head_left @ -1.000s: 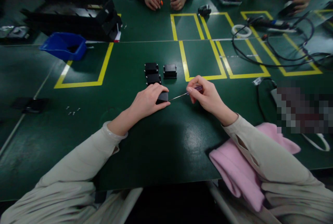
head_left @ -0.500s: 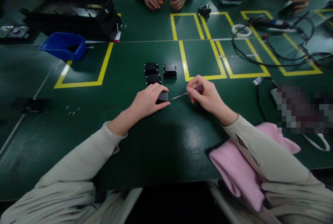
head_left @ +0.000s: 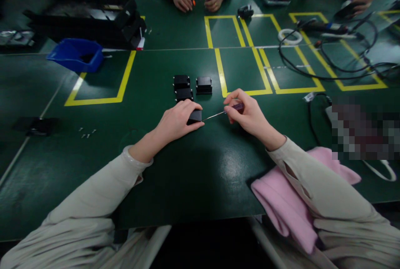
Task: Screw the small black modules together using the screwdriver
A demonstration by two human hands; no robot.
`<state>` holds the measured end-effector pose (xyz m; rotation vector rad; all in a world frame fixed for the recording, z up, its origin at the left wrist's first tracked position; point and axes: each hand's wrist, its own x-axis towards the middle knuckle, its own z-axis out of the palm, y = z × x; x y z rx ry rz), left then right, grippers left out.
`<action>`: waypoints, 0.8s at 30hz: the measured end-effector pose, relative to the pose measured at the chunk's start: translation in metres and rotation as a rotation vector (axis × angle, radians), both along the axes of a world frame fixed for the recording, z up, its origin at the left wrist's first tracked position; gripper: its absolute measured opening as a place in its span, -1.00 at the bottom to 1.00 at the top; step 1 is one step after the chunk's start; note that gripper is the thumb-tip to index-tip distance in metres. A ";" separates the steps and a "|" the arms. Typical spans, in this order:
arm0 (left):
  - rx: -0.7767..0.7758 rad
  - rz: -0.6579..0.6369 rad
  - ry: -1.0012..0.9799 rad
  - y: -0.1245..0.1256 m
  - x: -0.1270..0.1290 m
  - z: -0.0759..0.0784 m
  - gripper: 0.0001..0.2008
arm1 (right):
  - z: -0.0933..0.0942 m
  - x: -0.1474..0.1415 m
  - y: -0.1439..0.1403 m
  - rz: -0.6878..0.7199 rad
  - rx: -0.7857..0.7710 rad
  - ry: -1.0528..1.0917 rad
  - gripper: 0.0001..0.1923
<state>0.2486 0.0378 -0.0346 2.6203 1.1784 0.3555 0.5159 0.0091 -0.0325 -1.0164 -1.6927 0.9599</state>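
The left hand [head_left: 176, 122] lies over a small black box [head_left: 196, 116] near the middle of the green surface [head_left: 193, 173], its grip closed on the box and pressing it down, with only the box's right end showing past the fingers. The right hand [head_left: 248, 114] pinches the dark handle of a thin screwdriver [head_left: 223, 113], grip narrow around it, and the metal shaft slants left so that its tip meets the exposed end of the box.

Against the pictures from a second ago almost nothing has shifted: box, both hands and shaft sit in the same places, and the right hand's fingers stand only a trifle higher on the handle. That steadiness suggests fine work at the tip, likely small turns of the tool, and not a change of part.

Just beyond the left hand stand three more black boxes [head_left: 203, 85], two in a column and one to their right. A few tiny screws [head_left: 86, 133] lie well to the left, a blue bin [head_left: 76, 54] sits far left, and a pink cloth [head_left: 283, 202] rests under the right forearm. Another person's hands [head_left: 199, 0] work at the far edge.
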 end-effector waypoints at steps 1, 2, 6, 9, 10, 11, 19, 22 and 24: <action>0.001 0.001 0.001 0.000 0.000 0.000 -0.58 | 0.000 0.000 0.000 -0.002 -0.006 0.006 -0.86; 0.000 0.002 0.001 0.000 0.000 0.000 -0.58 | 0.000 0.000 0.000 -0.002 -0.016 0.016 -0.85; -0.001 0.000 0.001 0.000 0.000 0.000 -0.57 | 0.001 -0.001 0.000 0.011 -0.050 0.056 -0.79; -0.006 0.000 0.002 0.000 -0.001 0.000 -0.56 | 0.000 -0.002 0.000 0.005 -0.047 0.066 -0.68; -0.009 0.001 0.004 0.000 -0.001 0.000 -0.56 | -0.001 -0.002 0.001 0.002 -0.050 0.064 -0.66; -0.011 0.002 0.006 0.001 -0.001 -0.001 -0.56 | -0.002 -0.001 0.001 0.002 -0.056 0.057 -0.66; 0.005 -0.005 -0.001 0.000 -0.001 -0.001 -0.56 | -0.003 0.002 0.002 0.023 -0.008 0.023 -0.84; 0.008 -0.002 0.000 0.000 -0.001 -0.001 -0.56 | -0.002 0.001 0.002 0.019 -0.022 0.034 -0.82; 0.005 0.000 0.003 0.000 0.000 -0.001 -0.57 | -0.002 0.000 0.002 0.026 -0.047 0.043 -0.78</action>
